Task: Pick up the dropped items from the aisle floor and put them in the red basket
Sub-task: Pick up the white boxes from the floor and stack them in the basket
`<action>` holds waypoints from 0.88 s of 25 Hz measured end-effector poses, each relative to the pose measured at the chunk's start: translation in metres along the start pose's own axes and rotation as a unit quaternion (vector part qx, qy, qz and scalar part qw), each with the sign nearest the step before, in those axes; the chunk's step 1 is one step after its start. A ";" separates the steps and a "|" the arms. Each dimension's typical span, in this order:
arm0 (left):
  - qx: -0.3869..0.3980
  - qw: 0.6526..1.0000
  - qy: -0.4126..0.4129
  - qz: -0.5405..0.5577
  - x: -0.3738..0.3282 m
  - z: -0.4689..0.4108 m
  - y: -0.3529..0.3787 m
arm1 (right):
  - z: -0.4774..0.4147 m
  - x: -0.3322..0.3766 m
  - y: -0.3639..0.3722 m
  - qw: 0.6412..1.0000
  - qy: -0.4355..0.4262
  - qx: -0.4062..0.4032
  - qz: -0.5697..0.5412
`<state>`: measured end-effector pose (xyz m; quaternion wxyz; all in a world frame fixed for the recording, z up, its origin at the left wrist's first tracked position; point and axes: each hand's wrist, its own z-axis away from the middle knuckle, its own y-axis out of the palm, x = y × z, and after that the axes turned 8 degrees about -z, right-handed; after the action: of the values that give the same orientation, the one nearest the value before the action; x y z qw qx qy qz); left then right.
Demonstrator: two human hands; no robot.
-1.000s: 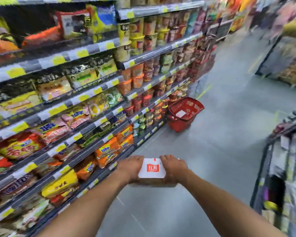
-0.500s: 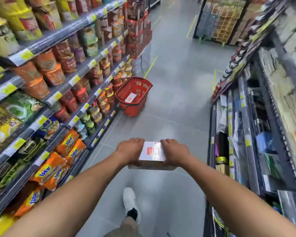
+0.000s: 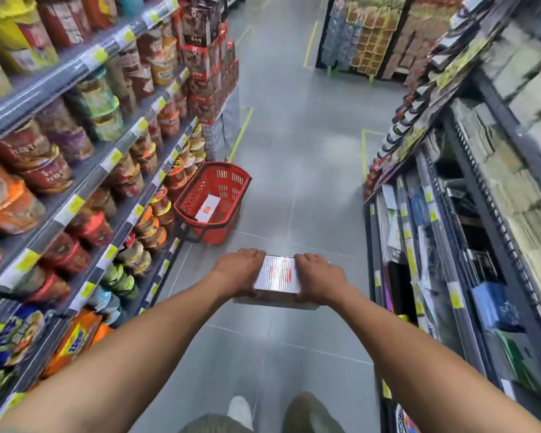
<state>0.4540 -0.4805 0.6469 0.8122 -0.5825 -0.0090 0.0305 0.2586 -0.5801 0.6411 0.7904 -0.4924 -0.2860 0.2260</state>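
A white box (image 3: pixel 277 275) with a red logo is held out in front of me over the aisle floor. My left hand (image 3: pixel 238 270) grips its left side and my right hand (image 3: pixel 317 278) grips its right side, fingers curled over the far edge. The red basket (image 3: pixel 228 178) stands on the floor ahead and a little left, against the foot of the left shelving. Another white box with a red mark (image 3: pixel 207 207) lies inside it.
Shelves of cup noodles and snack bags (image 3: pixel 75 170) line the left side. Dark shelving with packaged goods (image 3: pixel 469 214) lines the right. Grey tiled floor (image 3: pixel 300 151) runs between them, with yellow floor lines and a display rack (image 3: pixel 359 35) far ahead. My feet show at the bottom.
The view has swung down the aisle and I have walked forward; the basket is now closer and larger. Both hands keep the same hold on the white box.
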 end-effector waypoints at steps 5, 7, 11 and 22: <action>-0.009 1.000 0.011 -0.009 0.035 -0.085 -0.018 | -0.085 -0.028 -0.024 1.000 0.003 -0.003 0.002; -0.003 1.000 0.003 -0.007 0.049 -0.126 -0.025 | -0.127 -0.044 -0.035 1.000 -0.001 0.000 0.004; 0.002 1.000 -0.013 0.004 0.074 -0.203 -0.044 | -0.207 -0.075 -0.066 1.000 -0.026 0.001 0.013; 0.013 0.986 -0.165 0.026 0.197 -0.354 -0.085 | -0.457 -0.072 -0.170 0.982 -0.159 0.055 0.091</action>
<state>0.6717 -0.8309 0.6094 0.8060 -0.5589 -0.1270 0.1478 0.5270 -0.9927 0.6185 0.7369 -0.4301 -0.3490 0.3875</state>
